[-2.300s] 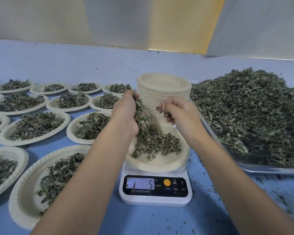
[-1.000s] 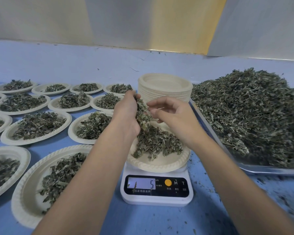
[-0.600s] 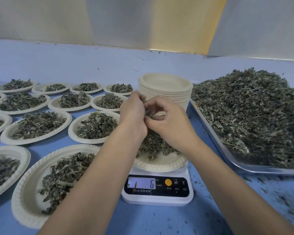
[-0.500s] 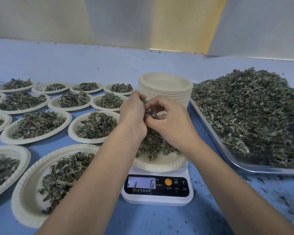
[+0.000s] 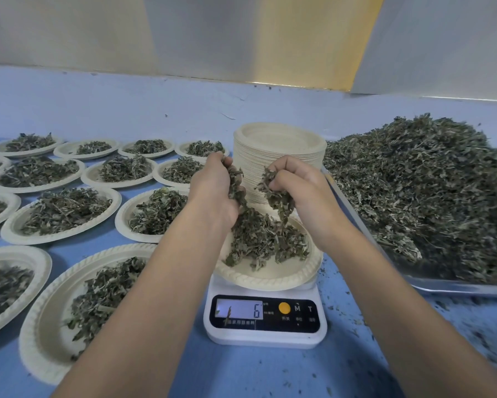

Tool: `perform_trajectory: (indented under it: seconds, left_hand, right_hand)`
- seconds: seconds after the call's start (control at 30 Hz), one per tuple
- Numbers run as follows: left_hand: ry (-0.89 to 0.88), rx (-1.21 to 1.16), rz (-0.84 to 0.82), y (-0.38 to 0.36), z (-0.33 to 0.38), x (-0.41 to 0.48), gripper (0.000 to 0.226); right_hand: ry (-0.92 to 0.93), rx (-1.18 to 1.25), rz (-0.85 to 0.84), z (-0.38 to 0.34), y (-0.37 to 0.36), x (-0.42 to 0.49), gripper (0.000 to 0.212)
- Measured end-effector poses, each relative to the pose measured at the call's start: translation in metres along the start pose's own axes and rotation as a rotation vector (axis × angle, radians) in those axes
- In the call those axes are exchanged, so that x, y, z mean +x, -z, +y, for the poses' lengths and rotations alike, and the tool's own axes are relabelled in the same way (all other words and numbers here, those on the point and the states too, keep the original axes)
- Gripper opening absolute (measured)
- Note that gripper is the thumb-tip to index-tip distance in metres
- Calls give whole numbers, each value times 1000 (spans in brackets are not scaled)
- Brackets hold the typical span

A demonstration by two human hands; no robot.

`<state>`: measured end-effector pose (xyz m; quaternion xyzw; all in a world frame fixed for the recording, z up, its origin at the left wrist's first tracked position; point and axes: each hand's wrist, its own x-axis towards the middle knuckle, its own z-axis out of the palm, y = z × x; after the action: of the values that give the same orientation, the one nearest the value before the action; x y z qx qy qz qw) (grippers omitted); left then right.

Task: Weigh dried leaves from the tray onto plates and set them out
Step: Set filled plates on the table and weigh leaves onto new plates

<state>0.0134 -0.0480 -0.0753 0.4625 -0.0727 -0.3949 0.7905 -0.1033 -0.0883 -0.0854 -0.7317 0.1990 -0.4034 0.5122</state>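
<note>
Blue table [image 5: 241,374], plates [image 5: 60,239] left, tray [image 5: 456,288] right, left grip [image 5: 212,191] and right grip [image 5: 304,191] clutching leaves [image 5: 277,198]

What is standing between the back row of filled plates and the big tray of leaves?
A stack of empty plates stands there, left of the tray and right of the filled plates; the head view shows it.

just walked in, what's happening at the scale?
A person is portioning dried leaves. The left hand grips a clump and the right hand pinches another above the plate on the scale. The display reads 6. The heaped tray sits to the right, a stack of empty plates behind the scale, and filled plates are laid out to the left.
</note>
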Motion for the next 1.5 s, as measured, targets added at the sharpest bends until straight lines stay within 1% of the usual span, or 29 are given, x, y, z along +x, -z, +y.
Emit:
perform_trajectory:
  seconds: [0.23,0.53,0.7,0.77,0.87,0.9,1.0,1.1,1.17,1.33,1.5]
  left_hand:
    - [13,7,-6,2,1,0,33]
    - [38,-9,-15,2,1,1,34]
    - [36,-19,-7,2,1,1,34]
    - [39,-24,-7,2,1,1,33]
    - [37,-31,-7,3,1,1,34]
    - [38,-34,-12,3,1,1,35]
    - [34,-49,-37,3,2,0,36]
    - [28,-40,-41,3,3,-1,36]
    - [29,-34,-34,3,2,0,35]
    - [23,-39,0,3,1,2,34]
    - [28,-27,1,2,1,1,34]
  right_hand:
    - [22,-32,-62,2,-1,-1,3]
    - [25,-42,-84,5,-1,0,1]
    - [23,-57,-92,6,-1,-1,5]
    - [27,-68,-102,7,-1,-1,12]
    - [26,-79,-108,9,0,0,31]
    - [26,-82,-107,9,0,-1,32]
    - [31,-81,-109,8,0,-1,24]
    - [49,-82,-118,7,1,-2,26]
    - [42,-111,-114,8,1,-1,22]
    - [45,-189,-107,9,2,-2,21]
    - [38,-187,-80,8,2,-2,20]
